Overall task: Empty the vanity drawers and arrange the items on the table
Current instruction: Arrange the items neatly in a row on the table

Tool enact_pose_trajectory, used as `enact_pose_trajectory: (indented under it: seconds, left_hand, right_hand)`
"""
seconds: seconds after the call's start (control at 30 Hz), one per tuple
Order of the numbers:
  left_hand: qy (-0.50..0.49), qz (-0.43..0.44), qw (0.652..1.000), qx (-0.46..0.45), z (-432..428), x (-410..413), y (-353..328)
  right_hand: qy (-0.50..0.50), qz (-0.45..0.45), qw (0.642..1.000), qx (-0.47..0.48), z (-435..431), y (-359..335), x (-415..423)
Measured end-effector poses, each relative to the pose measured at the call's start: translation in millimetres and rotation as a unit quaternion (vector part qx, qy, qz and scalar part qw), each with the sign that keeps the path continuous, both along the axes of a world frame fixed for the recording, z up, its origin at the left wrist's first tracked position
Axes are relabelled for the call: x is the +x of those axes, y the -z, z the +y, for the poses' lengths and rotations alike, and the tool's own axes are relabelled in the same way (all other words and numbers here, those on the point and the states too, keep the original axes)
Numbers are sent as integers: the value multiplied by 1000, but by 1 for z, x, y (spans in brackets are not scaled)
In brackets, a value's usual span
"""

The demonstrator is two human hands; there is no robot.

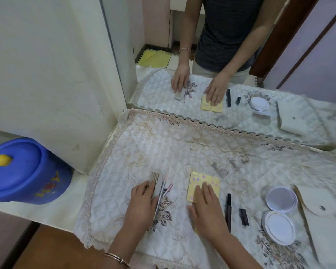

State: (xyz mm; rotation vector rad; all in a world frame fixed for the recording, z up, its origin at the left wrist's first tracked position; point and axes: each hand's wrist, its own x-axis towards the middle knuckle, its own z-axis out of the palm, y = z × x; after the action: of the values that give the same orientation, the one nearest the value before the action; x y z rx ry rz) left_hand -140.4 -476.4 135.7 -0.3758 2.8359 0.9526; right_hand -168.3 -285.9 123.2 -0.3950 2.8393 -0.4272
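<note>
Several small toiletries already lie in a loose row on the bench, so by my reading the emptying is well along and this moment belongs to the arranging. No drawers are in view.

The yellow card (pixel 205 183) sits flat near the middle of the quilted cloth (pixel 163 148). The right hand (pixel 207 208) lies on its near half, fingers straight and together, palm down. It grips nothing and seems to be pressing the card flat or sliding it square to its neighbours.

Left of the card, a little apart, are a comb (pixel 155 180), a thin metal stick (pixel 159 199) and a short pink pencil (pixel 168 189), packed side by side and pointing away from the person. The left hand (pixel 142 202) covers the comb's near end with bent fingers, the thumb beside the stick. Whether it pinches the comb or only rests on it, I cannot tell. Probably it is nudging the three into one parallel bundle.

Right of the card lie a long black pencil (pixel 228 208), then a stubby black tube (pixel 243 216), both lengthwise like the comb, which suggests a deliberate line-up. Further right an open compact (pixel 278 229) lies hinged flat, its lid towards the mirror (pixel 241 55). Beyond that is a cream pouch (pixel 318 208) with its flap shut.

Far left of the card, off the cloth and lower down, stands a lidded blue bucket (pixel 25 171). The mirror stands behind the card at the cloth's back edge.
</note>
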Motion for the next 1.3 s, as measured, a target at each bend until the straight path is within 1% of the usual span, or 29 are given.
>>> enact_pose_trajectory:
  seconds: [0.03, 0.1, 0.13, 0.2, 0.27, 0.37, 0.43, 0.47, 0.5, 0.57, 0.6, 0.7, 0.77, 0.8, 0.83, 0.93, 0.97, 1.07, 1.17, 1.23, 1.3]
  left_hand:
    - [0, 1, 1000, 2, 1, 1, 1]
    - [-3, 0, 1000, 1, 1, 4, -1]
    - [-3, 1, 1000, -3, 0, 5, 0]
    - [3, 3, 1000, -8, 0, 6, 2]
    - [5, -5, 1000, -14, 0, 5, 1]
    - [9, 32, 998, -47, 0, 3, 4]
    - [54, 61, 994, -71, -1, 0, 8]
    - [86, 66, 991, -83, 0, -2, 9]
    - [116, 70, 986, -94, 1, -4, 10]
    - [161, 68, 977, -120, 2, -8, 17]
    - [178, 58, 973, -132, 1, -10, 19]
    - [189, 60, 969, -145, 0, -10, 31]
    - [175, 59, 972, -148, 2, -9, 34]
    - [170, 59, 972, -148, 3, -9, 36]
    - [167, 65, 972, -150, 4, -8, 39]
    - [166, 63, 975, -137, 5, -6, 50]
    - [162, 72, 975, -133, 5, -5, 53]
    - [139, 96, 980, -102, 10, -2, 46]
    - [126, 132, 978, -101, 25, 4, 33]
    - [141, 148, 974, -95, 40, 12, 29]
    - [174, 137, 968, -115, 54, 17, 31]
  right_hand:
    - [-14, -16, 1000, 8, 1, 1, 4]
    - [-22, 35, 999, 25, -1, 4, 11]
    - [-19, 33, 999, 37, -4, 3, 15]
    - [-8, -12, 998, 53, -9, 0, 17]
    - [-23, -61, 997, 46, -15, -9, 17]
    - [-45, -39, 998, 37, -22, -3, 15]
    - [-44, -32, 998, 33, -25, -4, 14]
    - [-43, -30, 998, 43, -27, -7, 11]
    - [-47, -27, 998, 33, -30, -8, 8]
    - [-89, -32, 996, 5, -29, -9, 4]
    - [-71, -6, 997, -8, -26, -10, 3]
    - [73, 36, 992, -91, 0, -17, 4]
    - [130, 56, 987, -72, 23, -23, 4]
    - [149, 57, 986, -48, 34, -22, 6]
    - [156, 63, 985, -29, 41, -21, 9]
    - [165, 16, 986, -24, 51, -19, 19]
    - [167, 5, 985, -38, 50, -19, 21]
    - [175, 8, 979, -103, 44, -21, 21]
    - [199, -23, 965, -168, 28, -25, 11]
    - [200, -35, 963, -179, 18, -26, 5]
    - [193, -42, 966, -168, 16, -25, 4]
